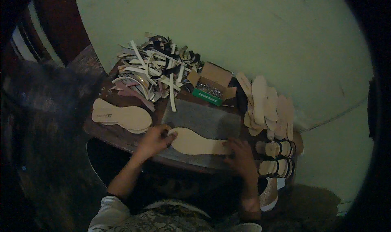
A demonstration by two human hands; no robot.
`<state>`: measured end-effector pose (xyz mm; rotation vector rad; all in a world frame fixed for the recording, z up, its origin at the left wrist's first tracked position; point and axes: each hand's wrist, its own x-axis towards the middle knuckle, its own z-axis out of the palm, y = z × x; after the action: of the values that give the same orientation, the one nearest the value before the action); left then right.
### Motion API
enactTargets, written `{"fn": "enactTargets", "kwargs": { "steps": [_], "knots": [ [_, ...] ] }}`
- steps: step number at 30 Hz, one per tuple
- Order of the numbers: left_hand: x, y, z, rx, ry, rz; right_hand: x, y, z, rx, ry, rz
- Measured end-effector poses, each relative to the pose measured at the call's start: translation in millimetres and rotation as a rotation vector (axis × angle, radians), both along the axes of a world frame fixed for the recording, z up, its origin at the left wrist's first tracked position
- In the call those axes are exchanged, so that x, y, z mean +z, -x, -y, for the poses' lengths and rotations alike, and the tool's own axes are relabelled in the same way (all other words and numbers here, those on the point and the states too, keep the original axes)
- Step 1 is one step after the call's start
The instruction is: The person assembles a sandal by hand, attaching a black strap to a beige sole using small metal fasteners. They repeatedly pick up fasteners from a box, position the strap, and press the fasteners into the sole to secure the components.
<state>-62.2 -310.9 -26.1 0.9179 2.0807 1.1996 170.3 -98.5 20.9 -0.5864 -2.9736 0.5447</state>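
A cream shoe insole lies crosswise before me, over the front part of a grey slab. Its broad end is pinched between the thumb and fingers of my left hand. At the narrow end, the fingers of my right hand close around the tip, partly hiding it. Left of my left hand rests a small stack of beige insoles, the top one with dark print near its narrow end.
A heap of cut strips covers the table's back left. Beside it stands an open cardboard box of small shiny metal pieces. More insoles lean at the right, above several strapped sandals. A pale green wall rises behind.
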Motion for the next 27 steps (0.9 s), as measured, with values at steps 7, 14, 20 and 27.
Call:
{"fn": "enactTargets", "kwargs": {
  "steps": [7,14,20,27],
  "knots": [
    [-3,-5,3,0.057,-0.089,0.018,12,21,13,-0.039,0.001,0.007],
    [-12,-2,6,0.037,-0.163,0.117,12,86,10,-0.001,0.052,-0.073],
    [-5,0,9,0.089,-0.128,0.231,10,189,12,0.222,0.206,-0.385],
    [-6,-2,7,0.064,-0.174,0.179,7,280,32,0.268,0.241,-0.451]
  ]
}}
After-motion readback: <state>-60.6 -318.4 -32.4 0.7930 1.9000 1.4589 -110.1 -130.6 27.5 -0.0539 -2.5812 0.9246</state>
